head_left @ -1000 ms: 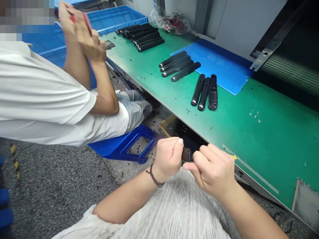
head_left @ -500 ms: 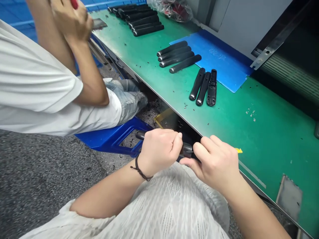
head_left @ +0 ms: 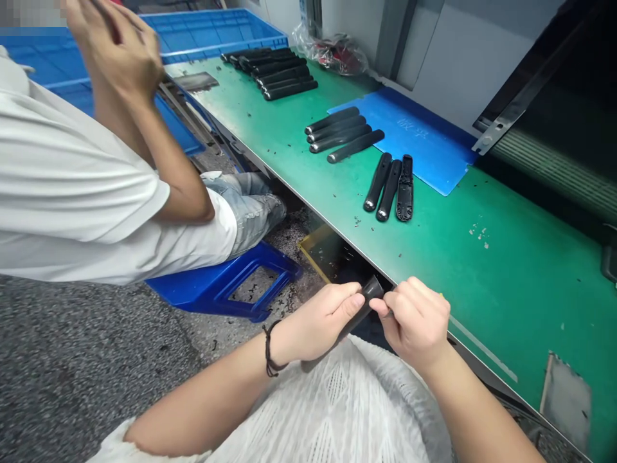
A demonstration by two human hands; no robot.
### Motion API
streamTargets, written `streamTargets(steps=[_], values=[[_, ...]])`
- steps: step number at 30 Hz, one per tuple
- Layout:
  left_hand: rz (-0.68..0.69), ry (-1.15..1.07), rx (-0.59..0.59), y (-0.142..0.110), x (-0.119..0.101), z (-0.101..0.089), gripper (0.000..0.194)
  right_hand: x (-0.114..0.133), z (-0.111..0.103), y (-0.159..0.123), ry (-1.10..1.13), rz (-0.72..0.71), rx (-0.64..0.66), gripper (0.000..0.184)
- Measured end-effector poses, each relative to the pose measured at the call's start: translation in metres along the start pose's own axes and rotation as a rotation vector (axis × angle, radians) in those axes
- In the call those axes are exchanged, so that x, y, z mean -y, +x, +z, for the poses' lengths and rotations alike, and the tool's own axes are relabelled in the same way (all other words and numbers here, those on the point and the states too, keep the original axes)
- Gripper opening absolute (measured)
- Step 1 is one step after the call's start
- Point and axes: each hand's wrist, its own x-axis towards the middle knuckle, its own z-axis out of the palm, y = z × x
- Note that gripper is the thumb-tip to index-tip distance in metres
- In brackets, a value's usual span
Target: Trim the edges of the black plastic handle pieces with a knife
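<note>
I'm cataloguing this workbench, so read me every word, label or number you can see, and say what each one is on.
Blue mat: printed characters, apparently Chinese, too blurred to read.
Black handle in the person's hands: no readable marking.
Black handles on the green bench: no readable marking.
Clear plastic bag: any print is too small to tell.
No other text can be read.

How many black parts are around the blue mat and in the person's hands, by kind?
Long black bars lying at the edge of the blue mat: 4
Rounded black handles beside the mat: 2
Open hollow black shell: 1
Dark handle held between the left hand and right hand: 1
Total: 8
</note>
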Motion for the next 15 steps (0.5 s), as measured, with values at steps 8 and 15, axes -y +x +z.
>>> streamTargets(steps=[8, 15], values=[[0.091, -0.019, -0.003, -0.001, 0.001, -0.002, 0.055, -0.010, -0.026, 0.009, 0.176, 0.130, 0.247, 0.028], [0.163, -0.047, 0.082, -0.001, 0.002, -0.003, 0.060, -0.004, -0.029, 0.024, 0.107, 0.110, 0.378, 0.054]])
